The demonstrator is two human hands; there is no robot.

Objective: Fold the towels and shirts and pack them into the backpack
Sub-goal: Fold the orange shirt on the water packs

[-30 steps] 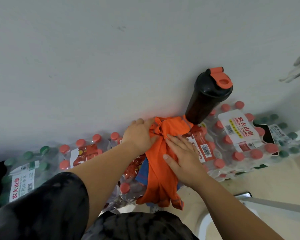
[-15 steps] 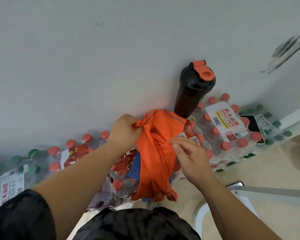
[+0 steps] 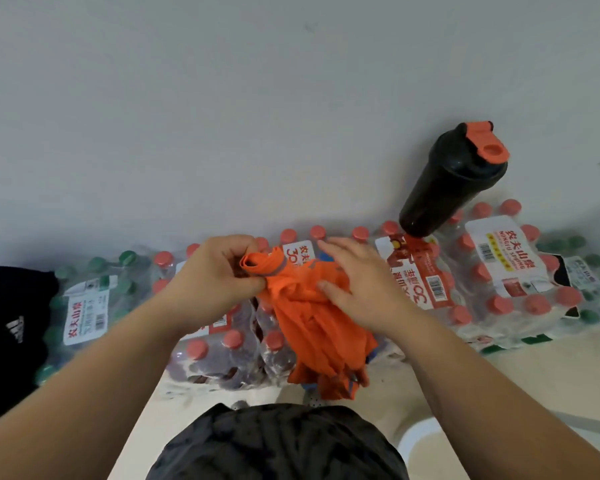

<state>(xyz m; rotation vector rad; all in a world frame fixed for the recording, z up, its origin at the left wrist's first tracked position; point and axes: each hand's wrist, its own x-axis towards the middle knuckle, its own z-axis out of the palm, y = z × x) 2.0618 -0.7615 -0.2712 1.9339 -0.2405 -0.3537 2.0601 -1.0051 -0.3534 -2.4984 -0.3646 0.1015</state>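
The right hand [image 3: 368,292], pinching the crumpled orange fabric shirt [image 3: 312,317] a moment ago, now lies flat on it, fingers [image 3: 336,245] spread; the shirt's bunched top has shifted away from the black orange-lidded shaker bottle [image 3: 444,188].

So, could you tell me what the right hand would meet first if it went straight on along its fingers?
Likely the red-capped clear plastic water bottles just beyond the orange fabric shirt it rests on, though depth is unclear.

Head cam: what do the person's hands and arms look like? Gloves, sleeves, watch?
The left hand and right hand are bare, with no gloves, rings or watch visible. The left forearm and right forearm are uncovered to the frame edge; no sleeve shows. A dark mottled grey-black garment covers the torso.
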